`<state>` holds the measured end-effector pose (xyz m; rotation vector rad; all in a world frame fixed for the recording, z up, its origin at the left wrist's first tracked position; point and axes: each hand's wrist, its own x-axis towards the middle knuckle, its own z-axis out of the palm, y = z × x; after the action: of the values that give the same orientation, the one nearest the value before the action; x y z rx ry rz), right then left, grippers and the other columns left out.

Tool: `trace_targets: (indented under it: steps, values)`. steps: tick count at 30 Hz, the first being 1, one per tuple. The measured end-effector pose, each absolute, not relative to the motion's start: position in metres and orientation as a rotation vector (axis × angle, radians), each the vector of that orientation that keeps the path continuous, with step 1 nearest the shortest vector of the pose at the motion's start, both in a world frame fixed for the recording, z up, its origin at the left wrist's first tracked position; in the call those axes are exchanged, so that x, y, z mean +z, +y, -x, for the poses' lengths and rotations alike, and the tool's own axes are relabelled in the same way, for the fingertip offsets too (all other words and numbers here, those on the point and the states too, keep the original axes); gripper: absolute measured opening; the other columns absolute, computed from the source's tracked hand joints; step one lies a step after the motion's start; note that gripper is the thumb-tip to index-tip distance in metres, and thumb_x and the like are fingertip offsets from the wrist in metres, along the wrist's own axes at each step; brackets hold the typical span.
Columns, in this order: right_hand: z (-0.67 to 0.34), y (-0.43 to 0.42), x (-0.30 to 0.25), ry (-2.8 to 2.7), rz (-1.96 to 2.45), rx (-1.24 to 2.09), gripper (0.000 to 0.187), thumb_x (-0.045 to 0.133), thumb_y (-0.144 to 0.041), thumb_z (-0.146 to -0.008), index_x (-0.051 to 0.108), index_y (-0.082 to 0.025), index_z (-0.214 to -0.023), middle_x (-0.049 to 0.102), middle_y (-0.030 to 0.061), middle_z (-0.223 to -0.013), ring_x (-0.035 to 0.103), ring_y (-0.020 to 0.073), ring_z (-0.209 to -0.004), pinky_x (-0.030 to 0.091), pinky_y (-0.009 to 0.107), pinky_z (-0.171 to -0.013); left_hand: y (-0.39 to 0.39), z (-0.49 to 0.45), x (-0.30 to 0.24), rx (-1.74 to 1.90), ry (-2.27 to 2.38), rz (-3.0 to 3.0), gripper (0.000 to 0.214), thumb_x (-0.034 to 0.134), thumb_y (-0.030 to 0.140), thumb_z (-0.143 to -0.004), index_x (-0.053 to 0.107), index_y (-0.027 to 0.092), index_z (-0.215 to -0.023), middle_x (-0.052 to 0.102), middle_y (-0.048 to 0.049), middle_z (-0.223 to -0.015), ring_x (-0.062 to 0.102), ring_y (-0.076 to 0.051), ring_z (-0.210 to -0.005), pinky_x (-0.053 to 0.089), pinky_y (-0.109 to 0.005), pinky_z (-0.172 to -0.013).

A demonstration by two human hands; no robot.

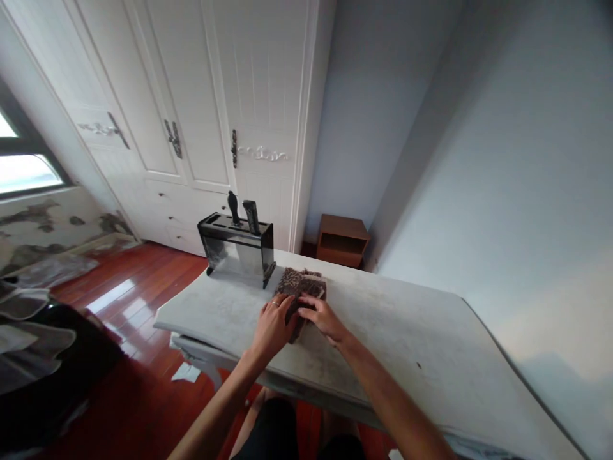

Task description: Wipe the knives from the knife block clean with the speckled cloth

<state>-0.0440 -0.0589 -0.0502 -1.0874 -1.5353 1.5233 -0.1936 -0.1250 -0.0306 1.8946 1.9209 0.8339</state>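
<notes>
A brown patterned cloth (302, 281), bunched or folded into a small bundle, lies on the white table (383, 319) near its far edge. My left hand (276, 324) grips the cloth's left side with curled fingers; a ring shows on one finger. From the right, my right hand (324, 317) holds the cloth too, its fingers bent over the top and the thumb toward the left hand. Parts of the cloth are hidden under both hands. Just beyond and left of the cloth stands a black knife holder (234, 246) with clear sides, two black-handled knives upright in it.
A white wardrobe (191, 83) stands behind the table. A small brown cabinet (342, 236) sits on the floor by the wall. On the left, a dark heap with pale cloth (33, 338) lies near the table, and a white paper (186, 372) is on the red wooden floor.
</notes>
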Motion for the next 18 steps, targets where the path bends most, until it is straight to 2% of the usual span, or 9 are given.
trace_targets:
  steps: [3, 5, 7, 10, 13, 18]
  values:
    - [0.065, -0.058, -0.041, -1.391, 0.939, 1.775, 0.045, 0.077, -0.035, -0.063, 0.07, -0.017, -0.104, 0.061, 0.0091, -0.127, 0.056, 0.0273, -0.12, 0.037, 0.045, -0.109, -0.13, 0.206, -0.019, 0.729, 2.035, -1.882, 0.04, 0.043, 0.03, -0.091, 0.054, 0.025, -0.129, 0.055, -0.0078, -0.133, 0.047, -0.028, -0.131, 0.039, -0.056, -0.114]
    - [0.07, -0.056, -0.035, -1.264, 0.87, 1.866, 0.045, 0.08, -0.034, -0.061, 0.07, -0.016, -0.1, 0.067, 0.0089, -0.112, 0.061, 0.025, -0.11, 0.043, 0.042, -0.103, -0.132, 0.214, -0.015, 0.707, 2.06, -1.858, 0.04, 0.046, 0.03, -0.089, 0.056, 0.022, -0.127, 0.054, -0.0092, -0.133, 0.046, -0.029, -0.131, 0.041, -0.054, -0.113]
    - [0.066, -0.053, -0.032, -1.136, 0.795, 1.915, 0.042, 0.083, -0.033, -0.059, 0.071, -0.014, -0.095, 0.067, 0.0096, -0.108, 0.061, 0.0232, -0.109, 0.046, 0.037, -0.099, -0.133, 0.223, -0.012, 0.747, 2.051, -1.788, 0.041, 0.049, 0.031, -0.088, 0.057, 0.019, -0.127, 0.05, -0.0109, -0.138, 0.044, -0.029, -0.133, 0.04, -0.05, -0.116]
    - [0.043, -0.046, -0.033, -1.027, 0.757, 1.894, 0.042, 0.087, -0.031, -0.055, 0.073, -0.015, -0.091, 0.067, 0.0089, -0.111, 0.061, 0.0207, -0.105, 0.05, 0.032, -0.09, -0.132, 0.238, -0.001, 0.99, 2.006, -1.689, 0.043, 0.05, 0.038, -0.087, 0.059, 0.02, -0.125, 0.048, -0.0092, -0.141, 0.047, -0.025, -0.131, 0.04, -0.046, -0.118]
    - [0.005, -0.037, -0.042, -0.997, 0.836, 1.792, 0.046, 0.09, -0.028, -0.049, 0.074, -0.018, -0.091, 0.068, 0.0055, -0.102, 0.061, 0.0163, -0.095, 0.051, 0.026, -0.081, -0.127, 0.253, 0.024, 1.379, 1.92, -1.69, 0.04, 0.054, 0.043, -0.085, 0.061, 0.023, -0.118, 0.055, -0.0053, -0.133, 0.052, -0.022, -0.125, 0.043, -0.045, -0.116]
    - [-0.063, -0.032, -0.062, -0.856, 0.987, 1.708, 0.053, 0.094, -0.022, -0.038, 0.075, -0.02, -0.087, 0.065, -0.0002, -0.084, 0.059, 0.0085, -0.076, 0.05, 0.017, -0.069, -0.097, 0.275, 0.074, 1.84, 1.844, -1.625, 0.044, 0.058, 0.043, -0.081, 0.058, 0.023, -0.121, 0.06, -0.0056, -0.125, 0.058, -0.019, -0.115, 0.054, -0.038, -0.098]
